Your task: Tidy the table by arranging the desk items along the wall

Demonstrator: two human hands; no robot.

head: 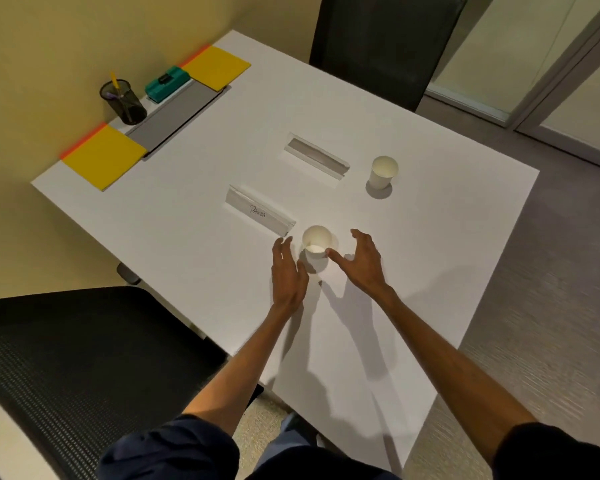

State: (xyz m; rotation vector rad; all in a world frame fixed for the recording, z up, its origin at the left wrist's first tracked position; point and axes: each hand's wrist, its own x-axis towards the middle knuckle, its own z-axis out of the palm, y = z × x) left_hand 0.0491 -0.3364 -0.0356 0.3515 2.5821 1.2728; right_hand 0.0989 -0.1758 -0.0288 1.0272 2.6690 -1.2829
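1. Near cup [315, 240]: stands upright, mouth up, on the table [447, 258], in its front half.
2. Left hand [287, 271]: at the near cup's 8 o'clock. Fingers straight and close together, holding nothing. A narrow gap separates the fingertips from the cup wall.
3. Right hand [361, 263]: at the near cup's 4 o'clock. Fingers spread and lightly curved, holding nothing. The thumb tip reaches the cup's lower wall; contact cannot be confirmed.
4. Card 1 [260, 213]: at the near cup's 10 o'clock, its near corner just beside the cup rim.
5. Card 2 [316, 157]: at 12 o'clock, well apart from the near cup.
6. Far cup [383, 172]: at 1 o'clock, upright, between card 2 and the right table edge.
7. Row along the wall [32, 64], at 10 to 11 o'clock: near yellow pad [104, 157], grey pad [177, 116], far yellow pad [215, 67]. The pen holder [122, 102] and teal box [167, 84] stand between the grey pad and the wall.
8. Room: a wide band of tabletop separates both cards from the row. Another band runs from the 2 cups to the right edge.
9. Chair [66, 358]: at 7 o'clock, against the near left edge. Second chair [385, 46]: at the far edge.
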